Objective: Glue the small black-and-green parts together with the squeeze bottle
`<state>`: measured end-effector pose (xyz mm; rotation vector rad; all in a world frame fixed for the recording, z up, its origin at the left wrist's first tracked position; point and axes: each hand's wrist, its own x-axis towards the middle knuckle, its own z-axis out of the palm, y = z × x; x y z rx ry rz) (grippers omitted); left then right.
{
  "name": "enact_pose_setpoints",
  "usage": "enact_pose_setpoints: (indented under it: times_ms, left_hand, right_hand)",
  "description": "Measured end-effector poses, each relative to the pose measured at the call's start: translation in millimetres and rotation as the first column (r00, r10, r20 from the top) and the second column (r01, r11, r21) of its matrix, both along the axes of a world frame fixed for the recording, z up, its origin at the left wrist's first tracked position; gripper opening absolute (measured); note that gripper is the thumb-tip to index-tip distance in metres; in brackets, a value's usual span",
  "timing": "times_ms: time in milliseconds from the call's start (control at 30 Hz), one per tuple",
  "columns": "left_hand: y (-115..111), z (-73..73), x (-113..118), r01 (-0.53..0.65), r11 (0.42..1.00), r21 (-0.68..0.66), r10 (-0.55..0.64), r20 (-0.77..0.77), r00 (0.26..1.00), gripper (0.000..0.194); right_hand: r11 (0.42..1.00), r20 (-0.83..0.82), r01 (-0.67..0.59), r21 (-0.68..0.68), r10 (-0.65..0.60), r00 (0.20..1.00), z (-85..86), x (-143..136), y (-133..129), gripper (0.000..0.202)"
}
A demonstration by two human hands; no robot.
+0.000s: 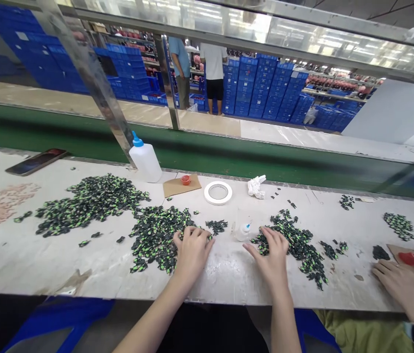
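Note:
My left hand (194,250) rests at the right edge of a heap of small black-and-green pieces (155,230). Its fingers curl down into them, with bits of black and green by the thumb; what lies under the fingertips is hidden. My right hand (273,255) is at the left side of another heap of such pieces (298,240), thumb and fingers apart, with nothing visible between them. Just left of that hand stands a small clear bottle with a blue tip (245,229). A little cluster of dark pieces (217,226) lies between my hands.
Behind are a white squeeze bottle (147,162), cardboard with a red cap (185,180), a tape roll (218,193) and crumpled tissue (256,187). At left lie a phone (37,162), pink pieces (6,201) and another heap (92,201). A co-worker's hand (400,282) is at right.

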<state>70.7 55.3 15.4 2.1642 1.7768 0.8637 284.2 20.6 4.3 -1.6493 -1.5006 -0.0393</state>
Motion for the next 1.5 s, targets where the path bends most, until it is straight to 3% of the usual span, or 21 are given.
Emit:
enact_pose_setpoints:
  times_ms: [100, 200, 400, 567, 667, 767, 933, 1500]
  left_hand:
    - [0, -3.8, 0, 0.070, 0.997, -0.032, -0.069, 0.035, 0.997, 0.012]
    - [-2, -5.2, -2, 0.185, 0.978, -0.094, -0.173, 0.125, 0.977, 0.018]
    - [-5, 3.5, -2, 0.202, 0.944, -0.260, -0.159, 0.178, 0.971, 0.016]
    - [-4, 7.6, -3, 0.205, 0.919, -0.336, -0.122, 0.252, 0.960, 0.023]
    - [-4, 6.4, -7, 0.222, 0.909, -0.353, -0.115, 0.299, 0.947, 0.030]
    - [-6, 3.4, -11, 0.225, 0.906, -0.358, -0.113, 0.308, 0.945, 0.027]
    - [-8, -2.5, -13, 0.202, 0.924, -0.325, -0.110, 0.279, 0.954, 0.018]
    - [-5, -1.8, -13, 0.196, 0.919, -0.343, -0.101, 0.276, 0.956, 0.012]
  right_hand:
    - [0.995, -0.058, -0.079, -0.063, 0.075, 0.995, -8.4, -17, 15, 0.040]
    - [0.985, -0.205, -0.139, -0.100, 0.116, 0.972, -2.8, -25, 16, 0.032]
    - [0.931, -0.603, -0.302, -0.203, 0.124, 0.788, 18.8, -26, -8, 0.031]
    - [0.974, -0.741, -0.209, -0.088, 0.076, 0.667, 12.8, -27, -15, 0.031]
    - [0.989, -0.809, -0.097, -0.111, -0.033, 0.587, 6.4, -32, -13, 0.034]
    - [0.982, -0.783, -0.041, -0.186, -0.123, 0.610, 4.5, -41, -11, 0.040]
    - [0.968, -0.708, -0.065, -0.242, -0.131, 0.693, 8.1, -53, -11, 0.040]
    - [0.952, -0.716, -0.130, -0.276, -0.113, 0.689, 14.3, -56, -10, 0.034]
